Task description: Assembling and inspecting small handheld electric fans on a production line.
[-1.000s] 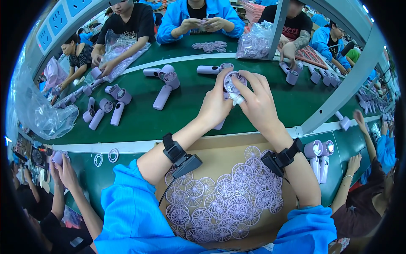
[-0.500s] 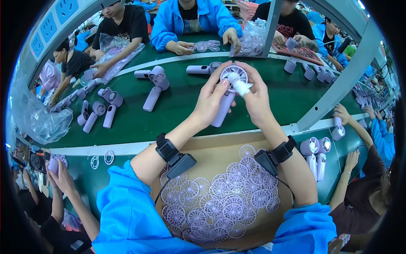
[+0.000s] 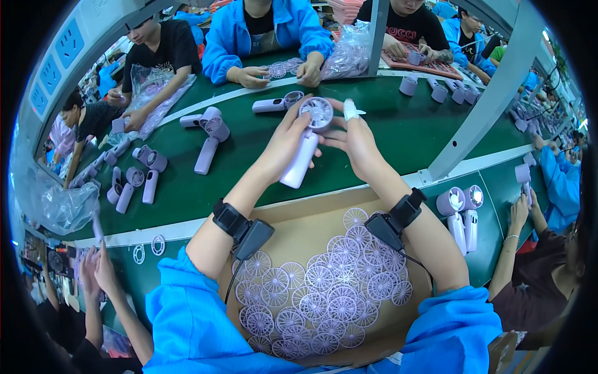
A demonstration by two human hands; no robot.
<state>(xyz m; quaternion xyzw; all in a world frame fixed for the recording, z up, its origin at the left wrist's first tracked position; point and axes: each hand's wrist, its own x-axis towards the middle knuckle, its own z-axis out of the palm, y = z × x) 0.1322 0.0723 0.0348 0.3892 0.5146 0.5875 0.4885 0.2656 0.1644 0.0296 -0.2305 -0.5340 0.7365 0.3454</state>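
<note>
A lilac handheld fan [image 3: 301, 159] is in my left hand [image 3: 281, 144], its round head up and its handle slanting down toward me. My left thumb lies on the face of the fan head [image 3: 316, 114], where blades show. My right hand [image 3: 360, 144] is beside the head with fingers stretched toward it; whether their tips touch the fan is hard to see. A white wrap [image 3: 351, 110] covers the raised right thumb. Below my forearms a cardboard box [image 3: 293, 218] holds many lilac spoked round grilles [image 3: 342, 249].
Several lilac fans [image 3: 207, 155] lie on the green belt [image 3: 249, 181] at left, another fan [image 3: 268, 105] beyond my hands. Two fans [image 3: 456, 232] lie at right near a grey metal post [image 3: 473, 112]. Two rings [image 3: 139, 254] lie at left. Co-workers sit around.
My right thumb has lifted off the fan head, and the right hand has opened away from it. The fan stays in my left hand, tilted more. The view has shifted slightly.
</note>
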